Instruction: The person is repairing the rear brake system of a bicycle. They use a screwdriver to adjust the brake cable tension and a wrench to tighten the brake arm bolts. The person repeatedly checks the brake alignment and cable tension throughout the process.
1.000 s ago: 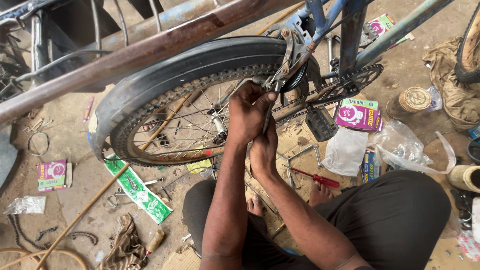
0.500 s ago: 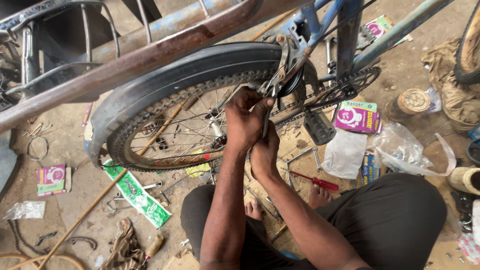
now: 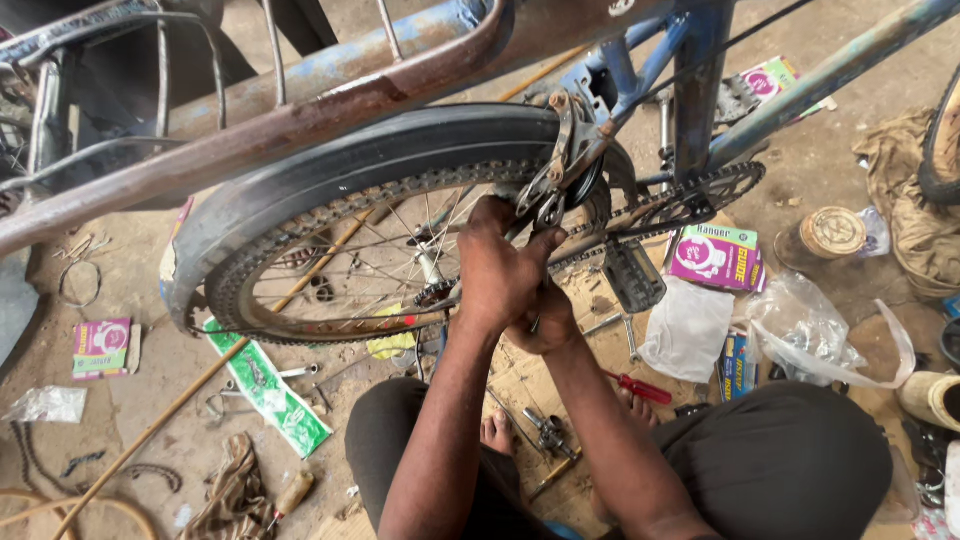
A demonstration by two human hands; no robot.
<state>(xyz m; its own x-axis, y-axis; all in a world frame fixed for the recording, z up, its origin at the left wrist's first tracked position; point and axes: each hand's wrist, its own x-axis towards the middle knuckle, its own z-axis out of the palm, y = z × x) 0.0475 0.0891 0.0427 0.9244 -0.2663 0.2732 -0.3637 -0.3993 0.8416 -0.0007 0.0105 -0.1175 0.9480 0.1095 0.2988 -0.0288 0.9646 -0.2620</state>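
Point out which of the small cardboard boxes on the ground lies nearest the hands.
The purple and green box right of the pedal is nearest the hands; the pink one lies far left, beyond the wheel.

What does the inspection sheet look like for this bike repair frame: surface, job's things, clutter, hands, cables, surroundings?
Surface: dusty ground, with flattened cardboard under the person's feet.
Job's things: bicycle rear wheel raised beside the rusty frame tube; brake caliper over the tyre; chain on the chainring.
Clutter: purple box, red screwdriver, green wrapper, plastic bags, tin, loose wrenches.
Hands: left hand and right hand pressed together at the caliper, a slim metal tool between them; which hand grips it is unclear.
Cables: thin brake cable running up from the caliper.
Surroundings: second wheel rim at lower left, rags at right.
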